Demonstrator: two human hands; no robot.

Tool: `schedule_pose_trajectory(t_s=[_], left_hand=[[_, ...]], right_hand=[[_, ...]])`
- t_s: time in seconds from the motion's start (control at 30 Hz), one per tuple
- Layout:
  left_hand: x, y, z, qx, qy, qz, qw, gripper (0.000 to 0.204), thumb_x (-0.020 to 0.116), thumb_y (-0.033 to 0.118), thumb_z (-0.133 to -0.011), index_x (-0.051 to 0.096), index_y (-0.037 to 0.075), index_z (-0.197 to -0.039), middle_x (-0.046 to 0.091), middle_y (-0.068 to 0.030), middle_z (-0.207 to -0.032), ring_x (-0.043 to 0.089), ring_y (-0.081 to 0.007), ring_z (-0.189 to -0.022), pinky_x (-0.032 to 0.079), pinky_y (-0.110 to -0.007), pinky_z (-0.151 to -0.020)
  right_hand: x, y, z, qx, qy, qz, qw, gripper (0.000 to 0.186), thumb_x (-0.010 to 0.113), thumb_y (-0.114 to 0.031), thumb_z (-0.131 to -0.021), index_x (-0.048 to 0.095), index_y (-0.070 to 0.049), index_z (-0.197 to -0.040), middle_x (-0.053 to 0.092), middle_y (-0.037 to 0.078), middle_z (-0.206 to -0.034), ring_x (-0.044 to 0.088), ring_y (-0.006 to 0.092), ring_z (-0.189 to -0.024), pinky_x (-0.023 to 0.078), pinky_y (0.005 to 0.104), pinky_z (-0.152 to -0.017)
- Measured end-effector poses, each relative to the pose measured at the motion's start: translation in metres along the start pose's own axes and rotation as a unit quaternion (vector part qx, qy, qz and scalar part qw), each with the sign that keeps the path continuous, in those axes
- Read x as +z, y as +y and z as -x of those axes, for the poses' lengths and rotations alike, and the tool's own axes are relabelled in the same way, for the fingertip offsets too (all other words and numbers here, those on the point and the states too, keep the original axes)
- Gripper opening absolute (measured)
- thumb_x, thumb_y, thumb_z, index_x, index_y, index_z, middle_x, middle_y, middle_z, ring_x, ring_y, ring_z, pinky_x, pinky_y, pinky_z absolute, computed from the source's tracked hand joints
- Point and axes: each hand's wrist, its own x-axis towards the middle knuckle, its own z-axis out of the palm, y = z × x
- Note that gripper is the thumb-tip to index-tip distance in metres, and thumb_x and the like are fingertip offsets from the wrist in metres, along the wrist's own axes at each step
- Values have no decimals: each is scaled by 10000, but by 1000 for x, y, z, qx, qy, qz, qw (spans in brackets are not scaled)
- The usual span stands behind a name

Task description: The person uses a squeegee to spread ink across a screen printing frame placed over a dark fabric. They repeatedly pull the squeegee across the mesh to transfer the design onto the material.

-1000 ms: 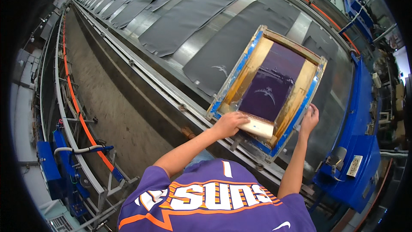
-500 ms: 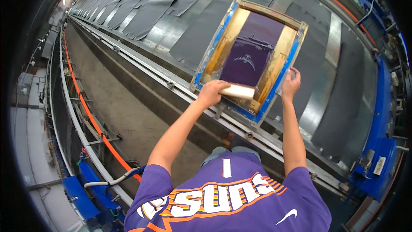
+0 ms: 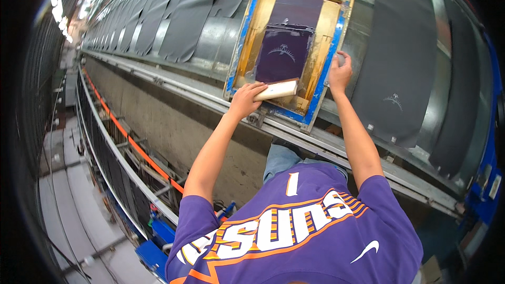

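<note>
A screen-printing frame (image 3: pixel 342 21) with blue-taped sides lies on the long table, its mesh carrying dark purple ink (image 3: pixel 286 55). A pale crescent-shaped motif (image 3: pixel 282 50) shows through the inked part. At the frame's near end, my left hand (image 3: pixel 245 100) is closed round the pale handle of a squeegee (image 3: pixel 278 90). By the frame's right side is my right hand (image 3: pixel 341 75), its fingers curled round a small greyish part that I cannot make out. To the right lies a black fabric panel (image 3: pixel 400 37) bearing a small white printed motif (image 3: pixel 393 101).
More black panels (image 3: pixel 192 8) lie in a row along the metal table, with bare metal strips between them. A metal rail (image 3: pixel 197 97) runs along its near edge. Behind me at the left stand another railed table and an orange hose (image 3: pixel 131 144); blue machinery (image 3: pixel 481 179) is at the far right.
The frame has shifted left along the table, together with both hands and the squeegee. The panel on its right is now uncovered and its white motif shows. My view has turned too.
</note>
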Motion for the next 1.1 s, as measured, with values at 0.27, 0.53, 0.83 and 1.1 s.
schedule_pose_trajectory(t_s=[0.27, 0.53, 0.83, 1.1], left_hand=[[-38, -29, 1, 64, -29, 69, 995, 582, 719, 0, -738, 679, 128, -1304, 674, -71, -1335, 609, -308, -1239, 478, -417, -1059], [-27, -44, 19, 198, -70, -2, 978, 646, 709, 24, -725, 647, 192, -1345, 648, -33, -1368, 590, -251, -1251, 473, -397, -1019], [-35, -67, -159, 146, -28, 68, 987, 522, 735, 37, -769, 718, 232, -1253, 730, -68, -1177, 682, -297, -1070, 547, -412, -926], [-24, -50, -178, 127, 80, 16, 989, 454, 643, -57, -768, 781, 201, -1115, 745, -31, -1126, 669, -260, -1035, 523, -397, -913]], right_hand=[[8, -7, 7, 19, 20, 89, 996, 237, 638, -200, -947, 646, -109, -1167, 711, 226, -823, 710, 379, -805, 520, 457, -732], [-3, -8, -10, 38, 12, 165, 986, 237, 630, -253, -955, 689, -130, -1148, 729, 225, -904, 692, 444, -896, 523, 500, -811], [-9, -121, -7, -221, -199, 297, 907, 493, 764, -429, -855, 726, -103, -1223, 648, 143, -1194, 577, 313, -1162, 467, 459, -998], [43, -75, 7, -254, -216, 374, 865, 341, 737, -12, -740, 735, -74, -1075, 659, 129, -1053, 621, 335, -1018, 523, 448, -881]])
